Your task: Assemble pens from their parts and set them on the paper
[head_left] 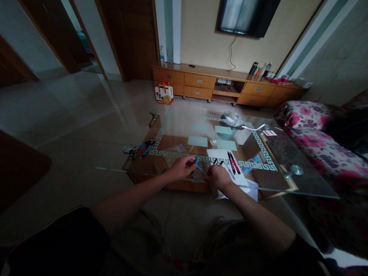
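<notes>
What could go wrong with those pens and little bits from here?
The small blue piece in the left hand might slip and drop, as the front edge of the glass table is close. The thin pale piece reaching to the right hand might bend if twisted. The red-and-black pens lying loose on the white paper could roll if nudged.

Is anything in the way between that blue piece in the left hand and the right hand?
Nothing visible blocks the way. Between the blue piece in the left hand and the right hand shows only a thin pale rod, seemingly pinched by the right. The red-and-black pens lie aside.
</notes>
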Demonstrator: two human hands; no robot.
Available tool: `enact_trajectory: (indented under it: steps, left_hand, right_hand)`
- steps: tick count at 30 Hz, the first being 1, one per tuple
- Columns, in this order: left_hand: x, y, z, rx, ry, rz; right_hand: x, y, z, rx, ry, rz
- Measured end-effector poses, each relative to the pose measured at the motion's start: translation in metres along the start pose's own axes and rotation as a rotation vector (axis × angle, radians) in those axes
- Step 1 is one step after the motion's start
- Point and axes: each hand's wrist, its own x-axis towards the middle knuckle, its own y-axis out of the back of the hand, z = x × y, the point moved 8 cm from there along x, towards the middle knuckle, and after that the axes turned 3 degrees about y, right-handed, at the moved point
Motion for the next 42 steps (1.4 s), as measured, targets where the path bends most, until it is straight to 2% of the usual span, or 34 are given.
enact_trajectory:
  steps: [3, 5, 9, 13, 17, 25, 31, 36, 42]
  left_hand:
    - [0.001, 0.000, 0.001, -0.007, -0.005, -0.002]
    - [0.001, 0.002, 0.000, -0.014, -0.003, 0.012]
    - [0.003, 0.004, -0.004, -0.042, 0.025, 0.033]
    - [0.004, 0.004, -0.006, -0.060, 0.029, 0.039]
    - [0.005, 0.003, -0.007, -0.082, 0.029, 0.036]
    - [0.003, -0.003, -0.004, -0.157, 0.058, -0.042]
    - [0.001, -0.012, -0.002, -0.212, 0.069, -0.123]
    - [-0.001, -0.020, -0.006, -0.259, 0.114, -0.214]
    - [-0.004, -0.025, -0.002, -0.246, 0.091, -0.297]
  right_hand:
    - [0.002, 0.005, 0.002, 0.097, -0.004, 0.082]
    - [0.004, 0.007, 0.007, 0.242, -0.036, 0.129]
    - [0.008, -0.002, 0.016, 0.703, -0.128, 0.126]
    - [0.010, -0.008, 0.005, 1.218, -0.060, 0.124]
    - [0.010, -0.009, -0.003, 1.501, -0.022, 0.136]
    - [0.012, -0.006, 0.002, 1.575, -0.018, 0.202]
    - [0.012, 0.006, 0.009, 1.590, 0.048, 0.360]
    - [0.011, 0.012, 0.012, 1.658, 0.035, 0.429]
    - [0.008, 0.019, 0.012, 1.651, 0.045, 0.480]
